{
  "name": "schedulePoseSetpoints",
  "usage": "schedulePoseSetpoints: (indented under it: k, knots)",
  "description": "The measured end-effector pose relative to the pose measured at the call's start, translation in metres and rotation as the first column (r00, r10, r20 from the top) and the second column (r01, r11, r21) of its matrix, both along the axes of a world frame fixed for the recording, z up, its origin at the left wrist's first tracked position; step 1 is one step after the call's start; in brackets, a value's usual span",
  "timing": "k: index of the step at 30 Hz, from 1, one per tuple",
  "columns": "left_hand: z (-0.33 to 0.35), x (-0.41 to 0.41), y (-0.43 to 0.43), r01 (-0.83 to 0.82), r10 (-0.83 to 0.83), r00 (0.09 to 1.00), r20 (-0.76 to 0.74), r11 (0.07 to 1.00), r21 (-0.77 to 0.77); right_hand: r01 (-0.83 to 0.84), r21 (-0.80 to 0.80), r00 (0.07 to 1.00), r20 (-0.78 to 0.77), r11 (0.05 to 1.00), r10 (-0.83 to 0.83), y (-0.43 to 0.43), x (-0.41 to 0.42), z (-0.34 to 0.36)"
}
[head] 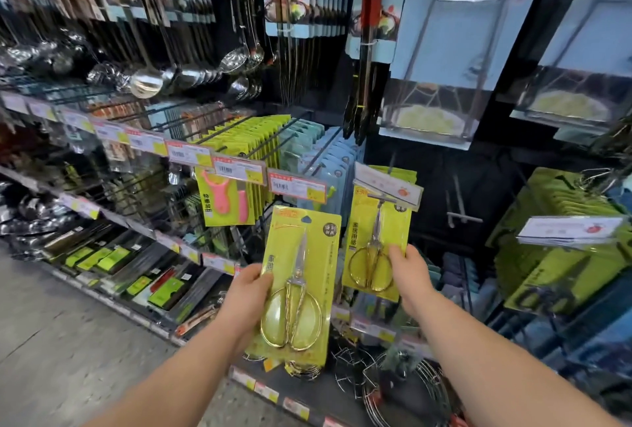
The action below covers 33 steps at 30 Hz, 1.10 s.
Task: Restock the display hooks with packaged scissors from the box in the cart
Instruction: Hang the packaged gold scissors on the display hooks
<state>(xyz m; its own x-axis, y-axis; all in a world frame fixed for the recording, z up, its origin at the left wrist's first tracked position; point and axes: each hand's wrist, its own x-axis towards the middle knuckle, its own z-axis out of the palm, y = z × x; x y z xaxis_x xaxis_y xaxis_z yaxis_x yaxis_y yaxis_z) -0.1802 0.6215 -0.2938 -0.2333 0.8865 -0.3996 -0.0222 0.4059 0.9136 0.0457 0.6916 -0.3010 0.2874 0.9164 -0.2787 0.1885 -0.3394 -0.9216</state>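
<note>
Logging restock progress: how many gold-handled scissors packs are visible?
2. First pack in the left hand; second pack hanging below a price tag, held by the right hand. More may hide behind it.

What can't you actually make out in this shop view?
All in the head view:
1. Cart and box: outside the frame.
2. Hook above the hanging scissors pack: covered by the price tag.
3. Fingers of the left hand: behind the held scissors pack.
4. Shelf price labels: print too blurred to read.
</note>
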Motion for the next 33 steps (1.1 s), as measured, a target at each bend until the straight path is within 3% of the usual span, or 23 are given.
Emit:
schedulePoseSetpoints:
  k: [12,16,19,22,24,28,30,33]
  knots:
    - [-0.021,0.009,0.014,0.134,-0.136,0.988,0.067,0.99,0.034,0.069,0.015,0.997,0.042,0.998,-0.069,0.01,0.007,-0.004]
    - [-0.01,0.023,0.011,0.172,-0.172,0.982,0.075,0.985,0.013,-0.03,0.021,0.988,0.153,0.999,0.026,-0.014,0.007,0.008]
    - [-0.001,0.034,0.008,0.234,-0.233,0.97,0.068,0.972,-0.003,-0.164,-0.104,0.985,-0.075,0.981,0.156,-0.04,0.003,0.015]
    - [0.007,0.049,0.007,0.279,-0.277,0.956,0.093,0.96,-0.01,-0.119,-0.161,0.952,-0.3,0.98,0.066,-0.063,0.007,0.019]
    - [0.011,0.06,0.006,0.316,-0.314,0.946,0.082,0.949,-0.017,-0.081,-0.133,0.944,-0.329,0.988,0.033,-0.08,0.013,0.024]
    - [0.014,0.086,0.004,0.395,-0.393,0.918,0.058,0.919,-0.012,-0.11,-0.071,0.992,-0.073,0.991,0.105,-0.109,0.027,0.029]
    - [0.016,0.101,0.003,0.427,-0.426,0.903,0.058,0.904,-0.004,-0.027,-0.045,0.999,0.025,0.999,0.028,-0.117,0.035,0.032]
    - [0.022,0.122,0.002,0.448,-0.448,0.892,0.056,0.894,0.016,0.06,-0.004,0.997,0.055,0.998,-0.059,-0.122,0.047,0.042]
